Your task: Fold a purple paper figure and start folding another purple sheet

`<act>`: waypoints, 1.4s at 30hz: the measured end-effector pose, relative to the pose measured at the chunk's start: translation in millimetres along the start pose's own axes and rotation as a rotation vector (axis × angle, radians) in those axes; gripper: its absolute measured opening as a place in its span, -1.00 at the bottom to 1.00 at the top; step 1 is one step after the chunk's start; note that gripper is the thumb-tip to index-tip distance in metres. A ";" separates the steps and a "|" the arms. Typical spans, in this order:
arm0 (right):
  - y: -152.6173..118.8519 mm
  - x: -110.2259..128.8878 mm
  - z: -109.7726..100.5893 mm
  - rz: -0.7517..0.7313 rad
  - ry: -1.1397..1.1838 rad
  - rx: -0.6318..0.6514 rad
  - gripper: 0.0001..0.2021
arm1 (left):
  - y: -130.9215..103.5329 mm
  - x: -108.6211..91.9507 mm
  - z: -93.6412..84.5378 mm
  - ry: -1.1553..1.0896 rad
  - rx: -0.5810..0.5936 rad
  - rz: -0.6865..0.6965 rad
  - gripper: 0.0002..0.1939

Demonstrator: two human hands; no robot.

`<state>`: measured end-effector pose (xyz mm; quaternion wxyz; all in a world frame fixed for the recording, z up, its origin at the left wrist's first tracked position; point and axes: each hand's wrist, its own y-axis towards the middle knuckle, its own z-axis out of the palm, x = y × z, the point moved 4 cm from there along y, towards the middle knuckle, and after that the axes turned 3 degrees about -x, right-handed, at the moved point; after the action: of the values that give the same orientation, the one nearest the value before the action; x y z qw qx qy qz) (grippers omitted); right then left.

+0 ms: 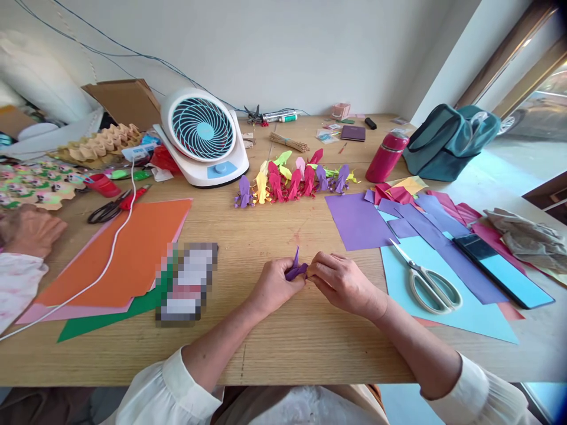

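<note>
Near the middle of the wooden table, a small folded purple paper piece is pinched between my two hands. My left hand grips its left part, with one pointed tip sticking up. On the right end of the same piece, my right hand is closed, its fingertips pressed together. Beyond my hands stands a row of folded paper figures in purple, yellow, red, pink and green. A purple sheet lies right of them, and white-handled scissors rest on a light blue sheet.
Orange sheets, a white cable and a blurred phone-like item lie left. Behind are a fan, red bottle and teal bag. Another person's hand is at the far left. A dark phone lies right.
</note>
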<state>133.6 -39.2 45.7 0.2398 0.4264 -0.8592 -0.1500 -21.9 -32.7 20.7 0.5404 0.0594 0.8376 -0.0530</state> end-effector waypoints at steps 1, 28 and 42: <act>-0.5 -0.6 0.7 0.028 0.024 -0.001 -0.83 | -0.1 -0.2 0.1 0.009 -0.006 0.002 -0.85; -2.3 -20.5 5.6 0.541 0.510 -0.124 -0.93 | 1.8 4.3 -0.3 -0.053 -0.029 0.016 -0.80; 0.0 -12.7 3.5 0.511 0.590 -0.103 -0.97 | -0.5 3.6 -0.4 -0.035 -0.025 0.028 -0.80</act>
<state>138.3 -28.8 39.2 0.5272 0.2108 -0.8232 0.0007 -23.9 -32.9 17.7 0.5564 0.0635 0.8277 -0.0359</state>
